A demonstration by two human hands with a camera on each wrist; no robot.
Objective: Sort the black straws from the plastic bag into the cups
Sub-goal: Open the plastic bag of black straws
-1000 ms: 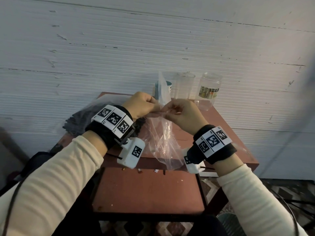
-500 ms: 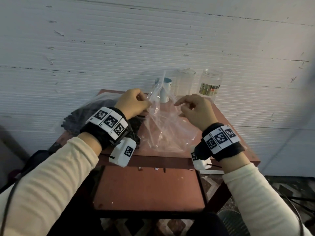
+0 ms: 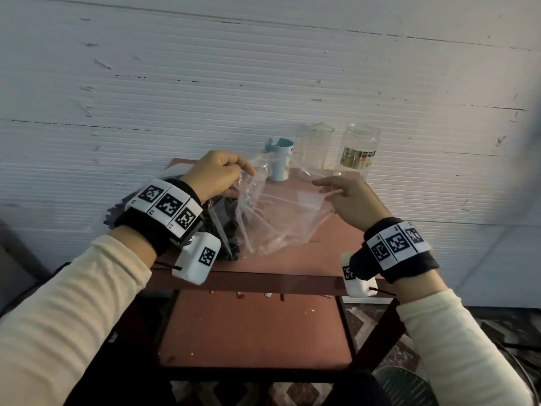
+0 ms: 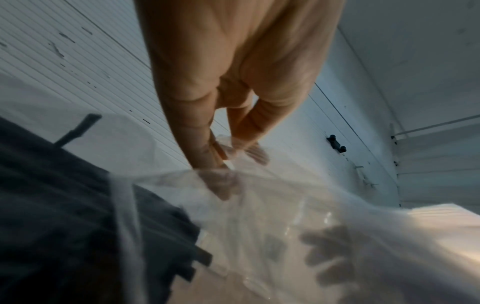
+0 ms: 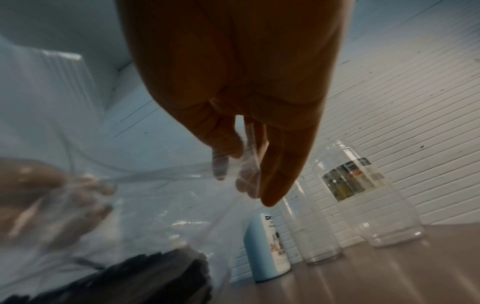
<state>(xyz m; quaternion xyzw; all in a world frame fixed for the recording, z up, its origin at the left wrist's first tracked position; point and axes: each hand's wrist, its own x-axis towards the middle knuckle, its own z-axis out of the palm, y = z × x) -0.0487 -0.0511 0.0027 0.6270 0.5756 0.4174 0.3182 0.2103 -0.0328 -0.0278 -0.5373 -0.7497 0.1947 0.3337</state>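
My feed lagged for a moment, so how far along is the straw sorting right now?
Early stage. Done: nothing sorted; the blue cup, clear cup and labelled jar show no straws. In hand: the left hand and right hand each pinch an edge of the plastic bag, spreading it. Left: every black straw, still bundled low in the bag.

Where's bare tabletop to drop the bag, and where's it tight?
Bare patch: front right of the table, between the bag and the right hand, in front of the jar. Crowded: the left side under the straws and left hand; the back edge with blue cup, clear cup and jar.
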